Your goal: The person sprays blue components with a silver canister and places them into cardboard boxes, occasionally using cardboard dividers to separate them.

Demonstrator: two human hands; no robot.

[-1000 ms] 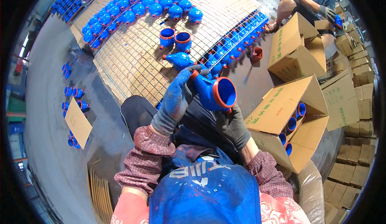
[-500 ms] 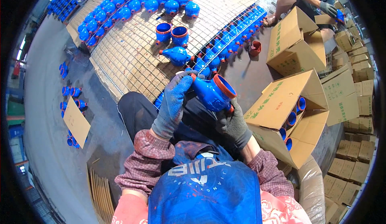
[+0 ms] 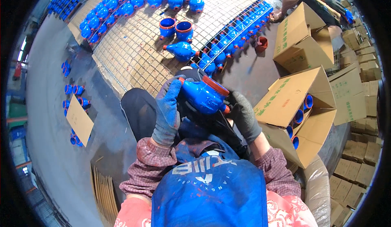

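Observation:
A glossy blue water meter housing (image 3: 203,97), with an orange-red round rim and two orange-red pipe ends, is held up over my lap. My left hand (image 3: 168,111), in a blue-grey glove, grips the pipe end on the left. My right hand (image 3: 243,115), in a dark grey glove, has its fingers closed around the other pipe end, low on the right. The round opening is tilted up and right. Just beyond, two more housings (image 3: 184,30) stand with openings up on the wire mesh rack (image 3: 138,56), and another housing (image 3: 181,51) lies near them.
Rows of blue housings (image 3: 136,1) cover the rack's far side. Right of me stands an open carton (image 3: 281,105) holding several housings; a second carton (image 3: 299,39) sits beyond. A red container (image 3: 261,43) is on the floor. A co-worker's gloved hand (image 3: 334,4) holds a blue piece.
Both hands have brought the housing slightly left and lower, tilting its opening further away. My right hand has shifted a little upward along it. The view has moved slightly.

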